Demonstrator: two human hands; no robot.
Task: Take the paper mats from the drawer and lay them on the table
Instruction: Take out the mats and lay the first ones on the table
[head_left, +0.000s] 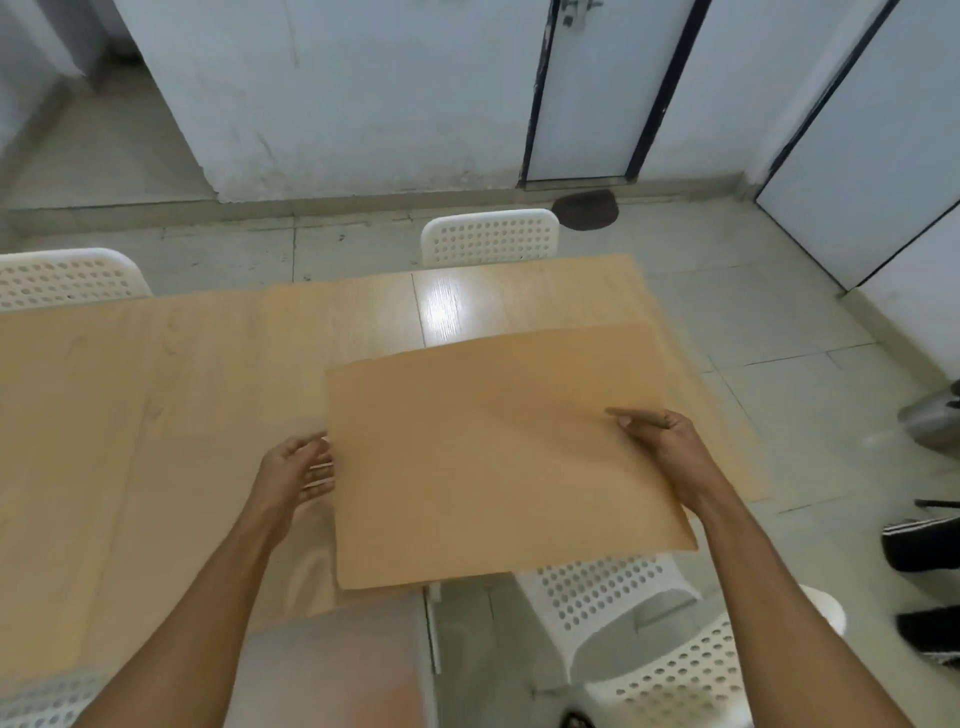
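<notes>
A brown paper mat (493, 452) is held flat over the right part of the light wooden table (156, 395), its near edge hanging past the table's front edge. My left hand (298, 470) grips the mat's left edge, with its fingers under the sheet. My right hand (660, 434) pinches the right edge, thumb on top. A second sheet edge may show under the near left corner, but I cannot tell. No drawer is in view.
White perforated chairs stand at the far side (491, 236), far left (62, 280) and near right (623, 587). A dark round floor mat (584, 208) lies by a door. Someone's shoes (922, 540) and a metal bin (932, 421) are at the right edge.
</notes>
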